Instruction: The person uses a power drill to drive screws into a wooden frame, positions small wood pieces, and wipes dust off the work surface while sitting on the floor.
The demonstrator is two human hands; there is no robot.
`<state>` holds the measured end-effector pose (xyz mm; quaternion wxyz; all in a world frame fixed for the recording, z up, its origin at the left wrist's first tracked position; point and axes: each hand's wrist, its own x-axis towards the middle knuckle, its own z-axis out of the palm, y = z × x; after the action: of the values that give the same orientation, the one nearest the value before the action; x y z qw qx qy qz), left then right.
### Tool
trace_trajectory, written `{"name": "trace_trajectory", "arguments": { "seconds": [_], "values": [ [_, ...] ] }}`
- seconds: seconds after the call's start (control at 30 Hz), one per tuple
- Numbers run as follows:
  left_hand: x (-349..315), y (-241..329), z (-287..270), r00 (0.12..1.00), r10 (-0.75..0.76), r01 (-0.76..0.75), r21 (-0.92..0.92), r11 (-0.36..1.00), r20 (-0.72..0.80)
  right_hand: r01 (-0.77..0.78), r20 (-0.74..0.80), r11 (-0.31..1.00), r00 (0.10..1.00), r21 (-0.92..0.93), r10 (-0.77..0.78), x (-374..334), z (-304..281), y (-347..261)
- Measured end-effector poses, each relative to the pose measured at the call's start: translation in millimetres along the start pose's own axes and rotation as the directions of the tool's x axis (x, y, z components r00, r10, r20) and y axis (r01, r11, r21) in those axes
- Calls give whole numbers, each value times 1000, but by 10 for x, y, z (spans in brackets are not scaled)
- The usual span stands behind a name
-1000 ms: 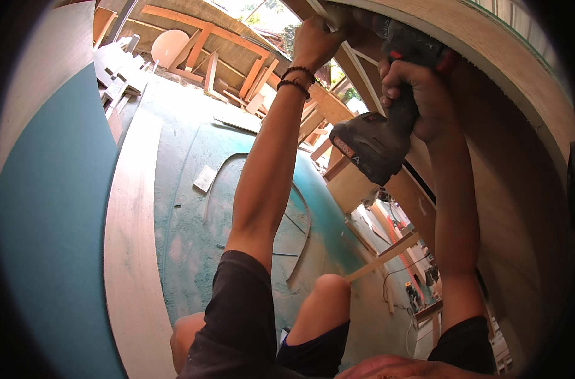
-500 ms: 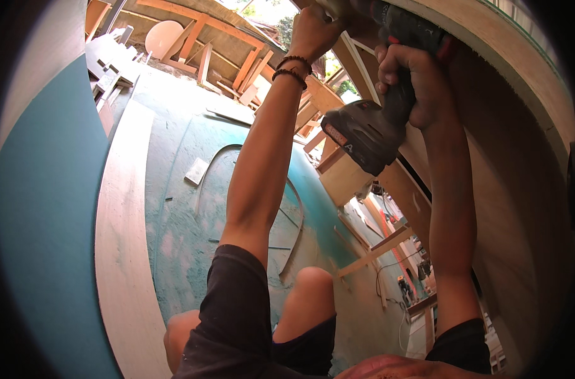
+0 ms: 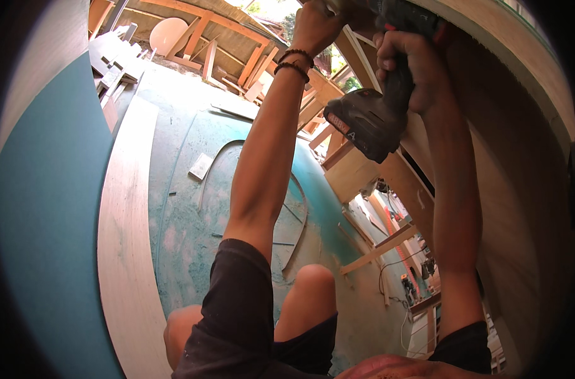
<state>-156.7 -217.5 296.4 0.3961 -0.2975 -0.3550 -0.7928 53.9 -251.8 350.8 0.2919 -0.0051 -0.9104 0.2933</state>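
Note:
Raised at the upper right, my right hand (image 3: 420, 66) is wrapped round the handle of a black cordless drill (image 3: 367, 123) with red accents. Its battery end hangs toward me, while the front of the drill runs up out of the picture. My left hand (image 3: 317, 28), with two dark bead bracelets on the wrist, reaches up at the top edge beside the drill's front end. The fingers there are curled closed; whatever they grip is cut off or hidden. A curved wooden panel (image 3: 521, 208) stands close on the right of the drill.
A blue panel (image 3: 54, 208) and a long pale board (image 3: 124, 246) curve along the left. A thin bent strip (image 3: 305, 221) and a small pale block (image 3: 201, 165) lie on the blue-stained floor. Wooden frames (image 3: 202, 38) stand at the back; tools and cords (image 3: 407, 287) lie to the right.
The drill and my right hand have shifted slightly upward in the picture. Floor and background have moved a little to the right. Both hands keep the same hold.

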Motion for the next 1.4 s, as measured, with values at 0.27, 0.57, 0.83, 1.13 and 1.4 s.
{"name": "trace_trajectory", "arguments": {
  "seconds": [0.27,0.57,0.83,1.13,1.4],
  "values": [
    [-78,336,-156,973,-143,168,-131,977,181,-91,-84,993,992,75,97,-69,50,-67],
    [-143,297,-25,988,-108,131,-229,964,112,19,-55,997,998,-73,-23,-20,-54,179],
    [-50,-4,-36,985,-23,37,-79,996,172,54,-101,992,994,118,-42,-134,237,180],
    [-51,190,34,988,-116,139,-264,955,105,40,-236,989,972,145,-5,-1219,65,850],
    [-58,105,-171,915,-241,338,-289,895,325,-466,-319,687,884,-558,341,-2255,-569,2307]
  ]
}}
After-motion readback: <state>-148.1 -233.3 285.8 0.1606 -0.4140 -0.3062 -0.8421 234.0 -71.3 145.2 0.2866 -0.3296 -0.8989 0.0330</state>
